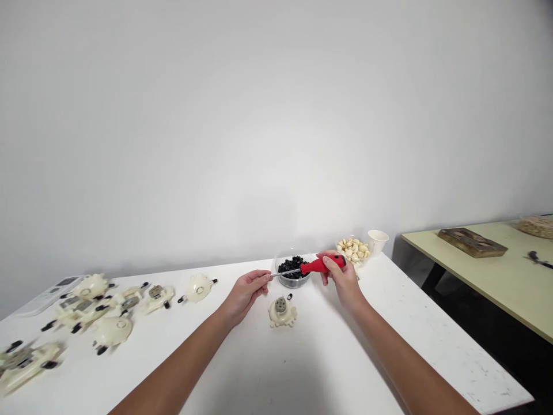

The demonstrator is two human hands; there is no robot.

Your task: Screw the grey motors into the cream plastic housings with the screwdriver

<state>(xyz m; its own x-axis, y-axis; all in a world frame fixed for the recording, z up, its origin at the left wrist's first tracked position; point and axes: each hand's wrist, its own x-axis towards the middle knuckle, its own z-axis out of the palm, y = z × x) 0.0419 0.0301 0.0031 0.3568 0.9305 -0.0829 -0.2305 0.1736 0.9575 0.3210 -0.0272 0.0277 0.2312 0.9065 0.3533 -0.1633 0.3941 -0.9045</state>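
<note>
Wall (259,115): pale and plain, behind the whole work area. Table (345,357): white, dark marks near its right corner. Side table (518,282): yellow-green, to the right, carrying a brown block (472,242) with a recessed top.

Left hand (247,292): nearly closed, thumb and fingers pinched together at the tip of the screwdriver (317,265); whether a small piece sits there cannot be told. Right hand (341,278): closed round the screwdriver's red handle. The tool lies about level, its metal shaft pointing left over the clear bowl (294,284).

Cream housings (113,331): a loose group on the left of the table, some domed side up, others with a grey metal part showing, most with black tips; outlines blurred. Grey-white device (47,297): flat, with a dark display, at the far left behind them. The bowl holds many black pieces (291,264). Single housing (281,313): on the table just in front of the bowl, between the forearms, metal part upward, one black tip at its upper right. White cup (377,243): upright at the back right, beside a heap of cream pieces (354,249).
</note>
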